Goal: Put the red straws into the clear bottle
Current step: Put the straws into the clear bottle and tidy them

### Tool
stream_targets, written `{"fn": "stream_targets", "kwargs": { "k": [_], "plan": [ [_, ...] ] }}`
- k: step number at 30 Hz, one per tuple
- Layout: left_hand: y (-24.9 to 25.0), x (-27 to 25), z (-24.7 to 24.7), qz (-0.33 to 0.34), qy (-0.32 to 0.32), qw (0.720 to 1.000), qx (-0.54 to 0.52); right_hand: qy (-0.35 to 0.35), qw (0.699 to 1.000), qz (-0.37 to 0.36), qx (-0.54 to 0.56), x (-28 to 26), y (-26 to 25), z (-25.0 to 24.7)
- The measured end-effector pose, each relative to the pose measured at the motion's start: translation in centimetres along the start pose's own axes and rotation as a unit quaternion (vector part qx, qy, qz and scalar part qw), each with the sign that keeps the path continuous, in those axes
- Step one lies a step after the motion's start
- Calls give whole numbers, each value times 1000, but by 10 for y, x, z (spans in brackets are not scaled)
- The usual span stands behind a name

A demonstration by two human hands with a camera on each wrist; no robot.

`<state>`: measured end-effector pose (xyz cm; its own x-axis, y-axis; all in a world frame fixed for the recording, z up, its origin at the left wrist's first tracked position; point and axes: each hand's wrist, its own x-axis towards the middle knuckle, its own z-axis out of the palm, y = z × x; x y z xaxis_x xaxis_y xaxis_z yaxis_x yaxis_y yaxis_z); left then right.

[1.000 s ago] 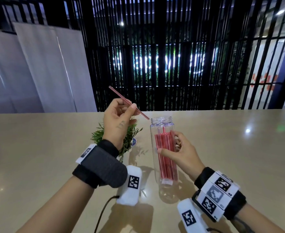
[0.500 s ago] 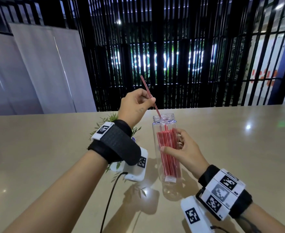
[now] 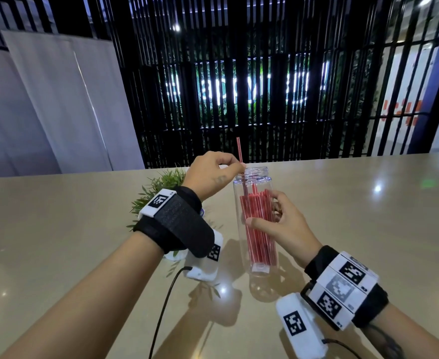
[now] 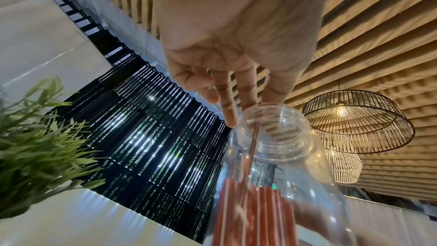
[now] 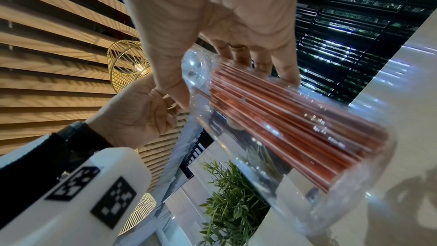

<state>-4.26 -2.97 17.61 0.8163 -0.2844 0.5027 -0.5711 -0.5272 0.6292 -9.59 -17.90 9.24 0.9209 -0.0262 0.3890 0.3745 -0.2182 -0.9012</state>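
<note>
A clear bottle (image 3: 256, 286) stands upright on the beige table (image 3: 57, 229), open at the top, with several red straws (image 3: 258, 229) packed inside. My right hand (image 3: 278, 224) grips the bottle at mid-height, thumb in front and fingers behind; the right wrist view shows the same grip on the bottle (image 5: 354, 184). My left hand (image 3: 213, 172) pinches one red straw (image 3: 239, 151) just above the bottle mouth. This straw stands nearly upright, its lower part inside the neck and its top sticking out. In the left wrist view the straw (image 4: 254, 137) runs down through the mouth of the bottle (image 4: 283, 128).
A small green potted plant (image 3: 161, 182) stands on the table left of the bottle, partly behind my left wrist. A black cable (image 3: 166, 307) trails from the left wrist unit. A black slatted screen rises behind the table's far edge.
My left hand swung the straw from a slant to nearly upright, brought it over the bottle mouth and lowered its tip into the neck. My right hand kept its hold on the bottle.
</note>
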Motion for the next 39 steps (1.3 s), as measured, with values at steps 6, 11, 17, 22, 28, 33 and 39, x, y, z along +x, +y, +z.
{"fn": "stream_targets", "kwargs": {
  "k": [6, 11, 17, 22, 28, 33, 39],
  "plan": [
    [1, -3, -2, -29, 8, 998, -56, 0, 1000, 1, 12, 1, -2, 1],
    [2, -15, -3, -49, -10, 993, -111, 1, 1000, 8, 16, 0, -2, 3],
    [-23, -56, 11, -67, -35, 988, -136, 14, 999, 24, 35, 1, -2, 1],
    [-41, -83, 30, -60, -83, 983, -155, 28, 999, 7, 41, 0, -1, 7],
    [-53, -91, 41, -40, -8, 985, -170, -12, 1000, 15, 18, -2, 7, 11],
    [-60, -92, 46, -39, 1, 985, -168, -6, 999, 40, 2, -6, 18, 15],
    [-84, -85, 53, -75, 8, 981, -177, -34, 998, 44, -18, -3, 33, 21]
  ]
}}
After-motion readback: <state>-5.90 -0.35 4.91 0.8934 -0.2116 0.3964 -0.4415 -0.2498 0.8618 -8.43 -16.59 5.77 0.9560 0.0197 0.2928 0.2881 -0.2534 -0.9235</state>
